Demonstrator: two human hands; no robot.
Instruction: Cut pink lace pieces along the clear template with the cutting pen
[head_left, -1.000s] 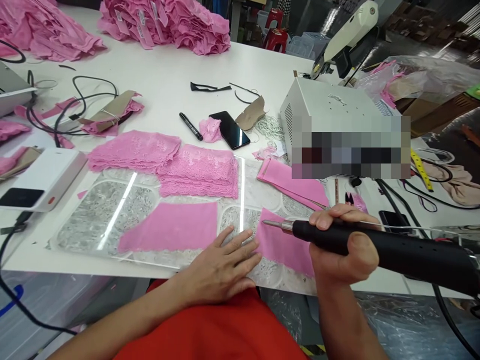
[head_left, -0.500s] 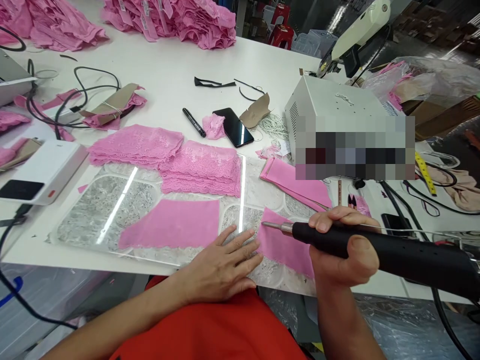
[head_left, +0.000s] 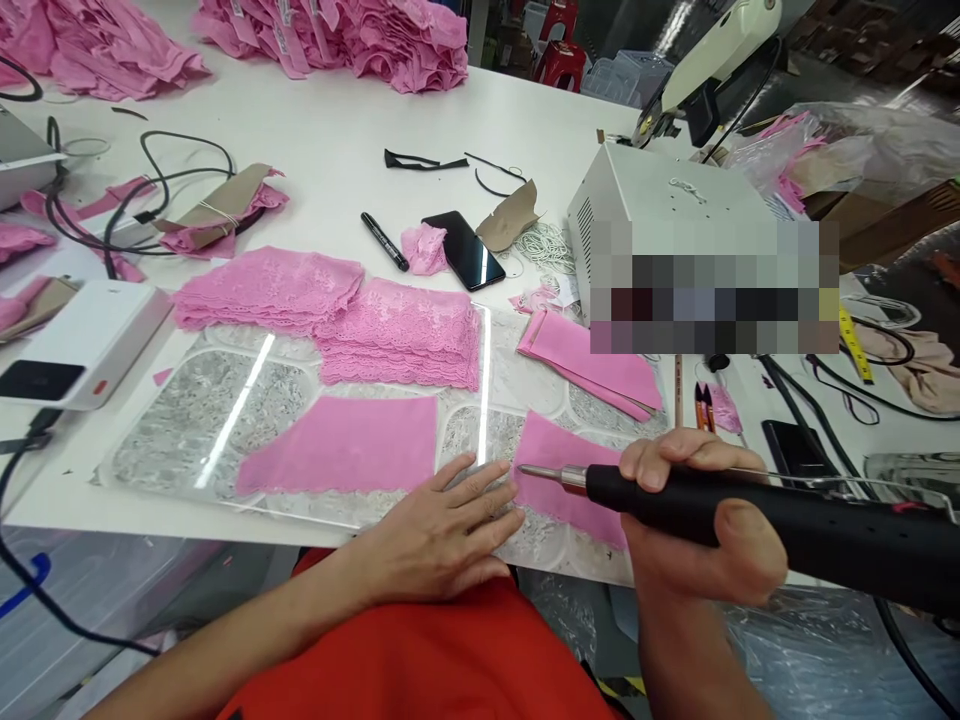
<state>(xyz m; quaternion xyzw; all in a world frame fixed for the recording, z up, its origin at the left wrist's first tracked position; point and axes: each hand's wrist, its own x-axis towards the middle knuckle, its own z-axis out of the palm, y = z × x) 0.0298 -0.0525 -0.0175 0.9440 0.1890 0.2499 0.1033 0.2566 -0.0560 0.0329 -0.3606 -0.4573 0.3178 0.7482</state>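
Note:
My right hand (head_left: 697,520) is wrapped round a thick black corded-looking handpiece (head_left: 757,520) with a slim, pointed metal tip. That tip hovers over or touches the left edge of a small pink fabric panel (head_left: 574,490); which of the two I cannot tell. My left hand (head_left: 457,525) lies flat with fingers spread on the clear mat (head_left: 187,420), just left of that panel. Left of its fingertips, a larger pink panel (head_left: 352,440) with one slanted side rests flat. Behind it sit two stacks of pink lace pieces, one on the left (head_left: 270,285) and one on the right (head_left: 401,335).
A grey machine box (head_left: 667,190) stands at the back right, its front blurred. Folded pink strips (head_left: 592,365) lie before it. A phone (head_left: 465,250), a marker (head_left: 384,242) and a white power bank (head_left: 86,340) are on the table. Pink garments (head_left: 337,35) are heaped behind.
The handpiece and my right hand have shifted slightly down, the tip moving a little left and lower to the small panel's left edge. My left hand stays in place.

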